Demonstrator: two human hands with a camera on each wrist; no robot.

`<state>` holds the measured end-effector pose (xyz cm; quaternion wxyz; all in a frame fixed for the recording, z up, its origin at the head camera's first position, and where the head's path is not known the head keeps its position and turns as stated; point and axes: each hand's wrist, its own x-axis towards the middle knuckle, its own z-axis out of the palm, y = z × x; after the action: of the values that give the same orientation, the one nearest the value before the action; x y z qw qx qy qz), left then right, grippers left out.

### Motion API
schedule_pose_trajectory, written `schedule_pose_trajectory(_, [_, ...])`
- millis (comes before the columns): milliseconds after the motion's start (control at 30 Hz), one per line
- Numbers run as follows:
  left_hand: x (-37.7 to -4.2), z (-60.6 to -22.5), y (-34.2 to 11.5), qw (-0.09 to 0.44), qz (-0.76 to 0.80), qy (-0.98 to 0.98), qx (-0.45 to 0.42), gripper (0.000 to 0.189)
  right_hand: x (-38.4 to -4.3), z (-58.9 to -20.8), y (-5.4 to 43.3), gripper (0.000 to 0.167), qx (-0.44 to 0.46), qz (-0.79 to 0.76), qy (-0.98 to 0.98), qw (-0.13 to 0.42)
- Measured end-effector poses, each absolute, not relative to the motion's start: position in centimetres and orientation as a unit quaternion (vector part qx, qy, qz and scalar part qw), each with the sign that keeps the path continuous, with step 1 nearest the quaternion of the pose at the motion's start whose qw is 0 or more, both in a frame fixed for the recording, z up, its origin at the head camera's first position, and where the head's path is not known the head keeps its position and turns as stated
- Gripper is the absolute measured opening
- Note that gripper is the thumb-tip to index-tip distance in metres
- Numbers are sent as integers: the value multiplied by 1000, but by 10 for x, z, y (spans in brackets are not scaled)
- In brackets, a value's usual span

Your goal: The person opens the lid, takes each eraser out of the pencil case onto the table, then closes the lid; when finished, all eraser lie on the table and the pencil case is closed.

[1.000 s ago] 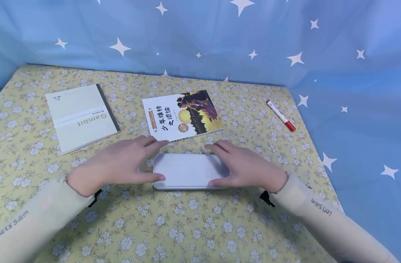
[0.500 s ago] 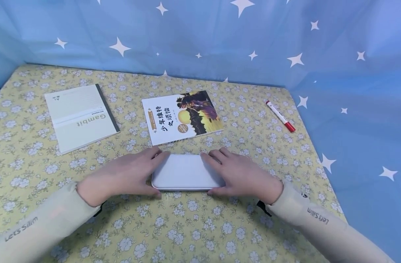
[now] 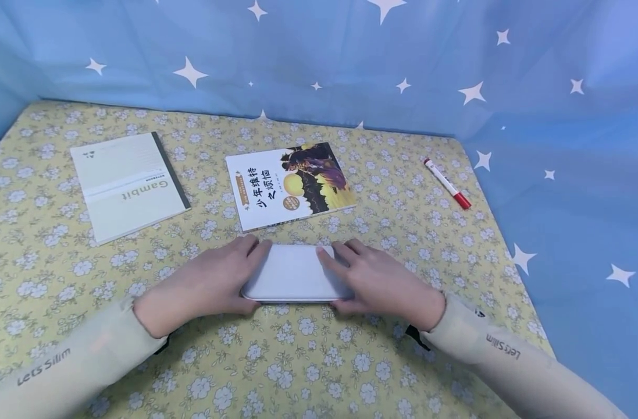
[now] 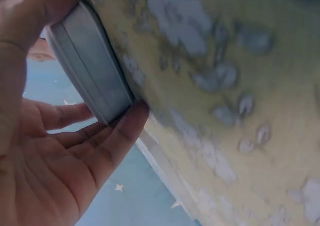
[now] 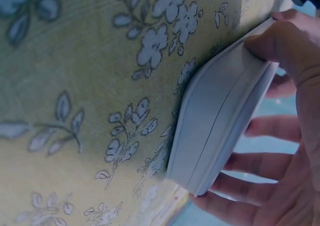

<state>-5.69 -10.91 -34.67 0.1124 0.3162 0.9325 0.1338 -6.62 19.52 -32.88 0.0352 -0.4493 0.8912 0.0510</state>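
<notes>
A flat white case point(image 3: 295, 273) with rounded corners lies on the flowered cloth, and a thin seam runs along its side in both wrist views. My left hand point(image 3: 211, 282) grips its left end, thumb at the near side and fingers at the far side. In the left wrist view, fingertips point(image 4: 137, 113) press on the far edge of the case point(image 4: 92, 66). At the opposite end my right hand point(image 3: 384, 279) grips likewise, index finger bent over the top. The right wrist view has the thumb point(image 5: 262, 44) against the side of the case point(image 5: 215, 116).
Just behind the case lies a picture-covered book point(image 3: 292, 186). A cream notebook point(image 3: 127, 186) with a dark spine is at the back left. Toward the right edge of the table point(image 3: 308, 372) lies a white marker point(image 3: 446, 183) with a red cap. Blue star-patterned curtain point(image 3: 319, 58) hangs behind.
Both hands have come down onto the ends of the white case, and their fingers and thumbs have closed on it. The case has hardly moved.
</notes>
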Motion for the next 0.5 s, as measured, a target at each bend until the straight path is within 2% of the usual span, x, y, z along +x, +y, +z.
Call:
schedule_pose_trajectory(200, [-55,-347,-105,116,135,936,304,106,-67,-329,197,84,-454,28,890,35])
schedule_pose_trajectory(500, [-58,-344,-103,124,148,933,303,101,-69,-328,202,80,-459,23,887,39])
